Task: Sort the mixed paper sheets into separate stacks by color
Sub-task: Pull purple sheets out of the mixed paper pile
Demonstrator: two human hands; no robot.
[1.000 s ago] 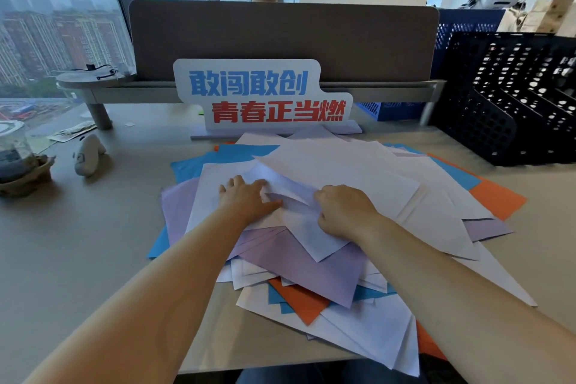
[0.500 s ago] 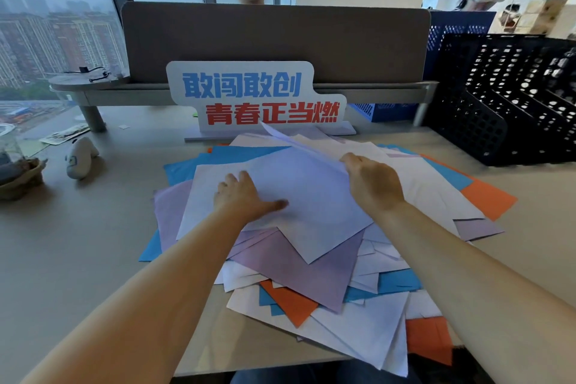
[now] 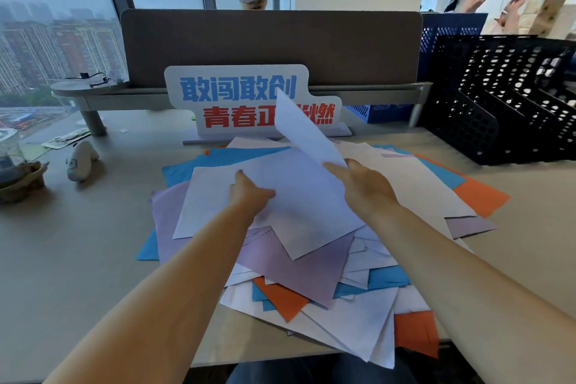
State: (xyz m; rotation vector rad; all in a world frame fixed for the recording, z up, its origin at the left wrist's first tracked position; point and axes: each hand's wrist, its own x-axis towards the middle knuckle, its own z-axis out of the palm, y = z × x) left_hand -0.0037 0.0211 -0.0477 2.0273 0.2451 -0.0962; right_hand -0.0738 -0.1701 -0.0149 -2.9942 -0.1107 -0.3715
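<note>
closest in, white sheets (image 3: 358,327) are hanging over the near edge of the desk (image 3: 78,243), with an orange sheet (image 3: 280,299) and a purple sheet (image 3: 296,268) lying fanned across them. the whole mixed pile (image 3: 371,259) is sitting in one heap mid-desk, and no separate colour stacks are showing, so the sorting is looking barely begun.

further in, the left hand (image 3: 249,193) is resting flat on the top white sheet (image 3: 212,196), fingers stretched out, pinning the heap down. beside it the right hand (image 3: 364,187) is pinching the lower corner of a lifted sheet (image 3: 302,131), pale white, which is tilting up off the pile toward the sign (image 3: 237,93) behind.

the step in hand is looking like peeling one white sheet free. next, that sheet is needing a bare patch of desk beside the heap to start the white stack, with the left hand holding the neighbours back from dragging along.

blue sheets (image 3: 224,159) are poking out at the far side, and a black file rack (image 3: 514,97) is standing far right.
</note>
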